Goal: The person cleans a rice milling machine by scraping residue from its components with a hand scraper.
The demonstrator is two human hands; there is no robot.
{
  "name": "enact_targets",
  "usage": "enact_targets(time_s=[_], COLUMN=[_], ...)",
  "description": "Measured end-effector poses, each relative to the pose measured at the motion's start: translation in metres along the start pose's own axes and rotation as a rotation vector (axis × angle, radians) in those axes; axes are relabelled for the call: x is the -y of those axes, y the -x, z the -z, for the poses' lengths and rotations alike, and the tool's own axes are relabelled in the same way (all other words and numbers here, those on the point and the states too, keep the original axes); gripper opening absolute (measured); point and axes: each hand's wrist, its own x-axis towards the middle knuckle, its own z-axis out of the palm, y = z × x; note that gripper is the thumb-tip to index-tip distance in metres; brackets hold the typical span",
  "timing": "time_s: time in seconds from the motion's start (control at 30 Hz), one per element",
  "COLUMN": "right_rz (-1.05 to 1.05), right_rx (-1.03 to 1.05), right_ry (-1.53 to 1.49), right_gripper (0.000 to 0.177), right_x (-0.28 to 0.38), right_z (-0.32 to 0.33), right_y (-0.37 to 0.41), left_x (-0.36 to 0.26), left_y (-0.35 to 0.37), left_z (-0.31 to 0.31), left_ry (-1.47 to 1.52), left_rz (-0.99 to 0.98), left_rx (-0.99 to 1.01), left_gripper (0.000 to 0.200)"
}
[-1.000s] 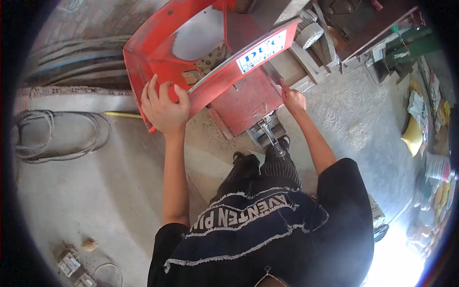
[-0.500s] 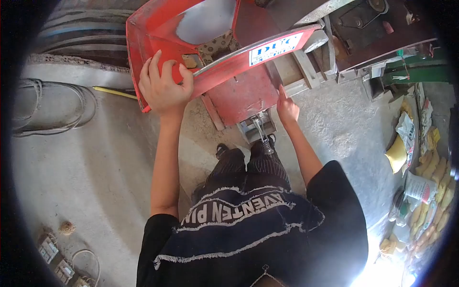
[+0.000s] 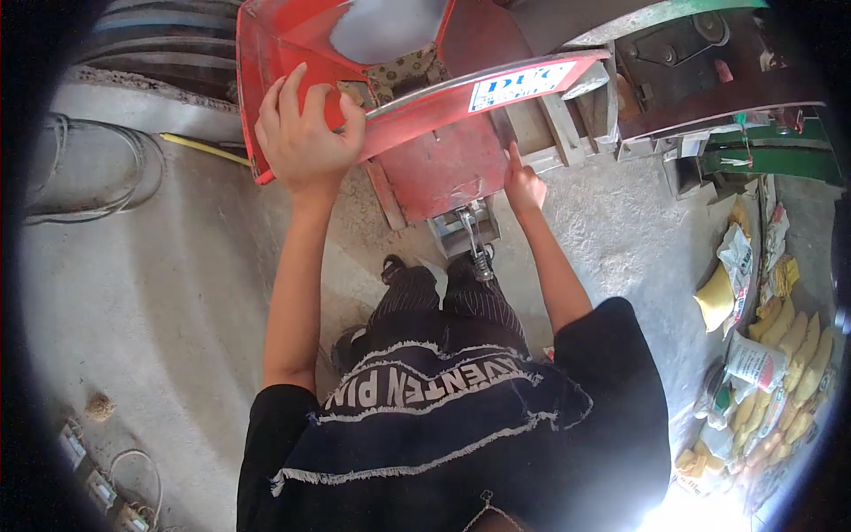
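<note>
Fingers spread, my left hand [image 3: 308,133] is over the near left part of a large red metal hopper [image 3: 381,146], close to its rim; whether it touches is unclear. My right hand [image 3: 523,182] is at the right edge of a flat red metal plate [image 3: 443,168] below the hopper. Its index finger points forward along that edge and the other fingers are curled, with no held object visible. A white label [image 3: 521,86] with blue letters is on the hopper's side. A metal bracket with a spring [image 3: 479,244] sticks out from the plate's near end.
Green and dark machinery [image 3: 780,146] with a pulley stands at the upper right. Filled sacks [image 3: 789,346] are piled at the right. A yellow rod [image 3: 204,148] and coiled cable [image 3: 133,158] lie at the left. White electrical boxes [image 3: 99,488] sit at the lower left.
The camera view has shifted slightly. Both hands keep nearly the same places at the hopper and plate, the left with fingers spread and the right with its index finger extended.
</note>
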Motion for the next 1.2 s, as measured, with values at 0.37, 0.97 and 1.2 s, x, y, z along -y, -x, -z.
enact_targets(time_s=[0.37,0.97,1.2], right_rz=[-0.040,-0.260,-0.355], right_rx=[-0.002,0.160,0.199], right_ry=[0.011,-0.221,-0.428], right_gripper=[0.048,0.045,0.045], right_x=[-0.043,-0.005,0.024], right_z=[0.030,0.040,0.024], right_y=[0.100,0.064,-0.042], left_x=[-0.002,-0.008,-0.003], left_y=[0.001,-0.004,0.001], left_z=[0.001,0.006,0.002], left_ry=[0.008,-0.003,-0.030], left_rz=[0.033,0.010,-0.012], left_rx=[0.013,0.062,0.060], left_gripper=[0.015,0.015,0.016])
